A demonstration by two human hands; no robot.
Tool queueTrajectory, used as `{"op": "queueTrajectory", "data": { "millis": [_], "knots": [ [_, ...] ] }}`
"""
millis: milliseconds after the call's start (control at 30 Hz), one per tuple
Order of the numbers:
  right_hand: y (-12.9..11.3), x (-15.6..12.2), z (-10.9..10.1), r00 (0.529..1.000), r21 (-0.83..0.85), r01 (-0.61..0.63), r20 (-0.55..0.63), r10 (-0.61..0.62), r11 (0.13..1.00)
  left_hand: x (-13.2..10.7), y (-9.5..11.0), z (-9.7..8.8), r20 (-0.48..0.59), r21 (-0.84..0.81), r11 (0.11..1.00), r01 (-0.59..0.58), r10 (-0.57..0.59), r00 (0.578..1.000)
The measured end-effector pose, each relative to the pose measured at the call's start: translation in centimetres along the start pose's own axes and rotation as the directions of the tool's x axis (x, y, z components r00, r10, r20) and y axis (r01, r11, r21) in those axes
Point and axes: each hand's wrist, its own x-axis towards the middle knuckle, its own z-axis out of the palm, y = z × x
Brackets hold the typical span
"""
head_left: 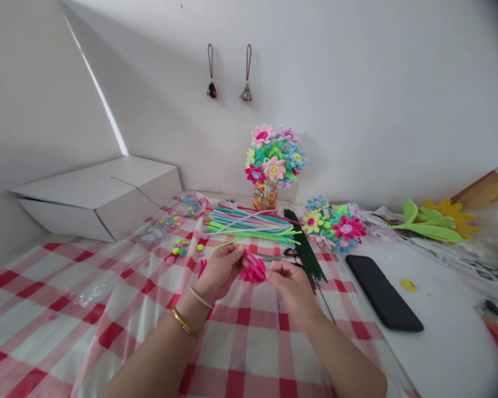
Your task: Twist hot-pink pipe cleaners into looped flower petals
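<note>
Both hands meet over the red-and-white checked cloth [108, 309]. My left hand [221, 269] pinches one side of a bright pink pipe-cleaner flower [254, 270], and my right hand [291, 286] grips its other side. The flower's looped petals stick up between the fingertips. Bracelets ring my left wrist. Just behind the hands lies a pile of loose pipe cleaners [253, 225] in green, pink and blue. A bundle of dark green stems [306, 249] runs beside my right hand.
A jar of finished flowers [274, 160] stands at the back, with more flowers [336, 225] lying to its right. A black phone [382, 292] lies face down at right. Small pompoms [178, 249] dot the cloth. A white box [99, 193] sits at left.
</note>
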Motion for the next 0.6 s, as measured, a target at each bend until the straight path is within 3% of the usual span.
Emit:
{"op": "queueTrajectory", "data": {
  "millis": [300,467,600],
  "knots": [
    [-0.6,-0.3,0.2,1.000,0.029,-0.019,0.016,0.019,0.999,-0.1,0.3,0.3,0.005,0.078,0.996,-0.053,0.053,0.999],
    [-1.4,0.2,-1.0,0.989,-0.001,-0.072,0.128,0.072,0.997,-0.1,0.9,0.1,0.020,0.192,0.979,-0.074,0.071,0.997],
    [-1.4,0.9,-2.2,1.000,0.019,-0.003,-0.013,0.003,1.000,-0.3,0.9,0.0,0.070,0.271,0.961,-0.052,0.035,0.997]
  ]
}}
